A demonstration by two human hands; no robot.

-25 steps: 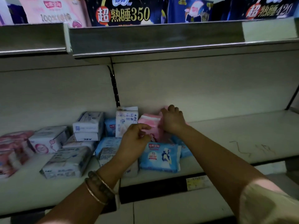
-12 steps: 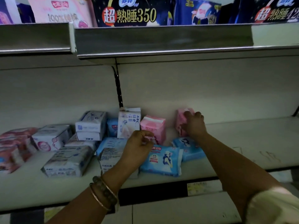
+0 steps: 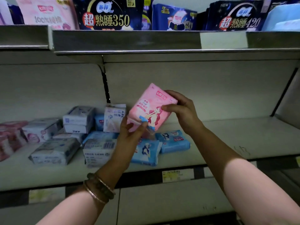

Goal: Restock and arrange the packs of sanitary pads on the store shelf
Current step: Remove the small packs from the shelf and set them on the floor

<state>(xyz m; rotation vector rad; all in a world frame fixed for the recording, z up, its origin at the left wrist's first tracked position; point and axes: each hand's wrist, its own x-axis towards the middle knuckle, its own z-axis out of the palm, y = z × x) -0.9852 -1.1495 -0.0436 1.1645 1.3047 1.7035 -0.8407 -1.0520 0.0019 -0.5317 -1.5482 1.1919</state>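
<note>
While my left grip (image 3: pixel 128 135) and right grip (image 3: pixel 183 114) clamp the pink pack (image 3: pixel 151 109) above the shelf (image 3: pixel 227 137), the jumbled packs (image 3: pixel 55 151) at left await arranging, I judge.

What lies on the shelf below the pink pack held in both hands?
A near blue pack and a far blue pack lie flat there. The left hand and the pink pack hide whatever is directly behind them.
</note>
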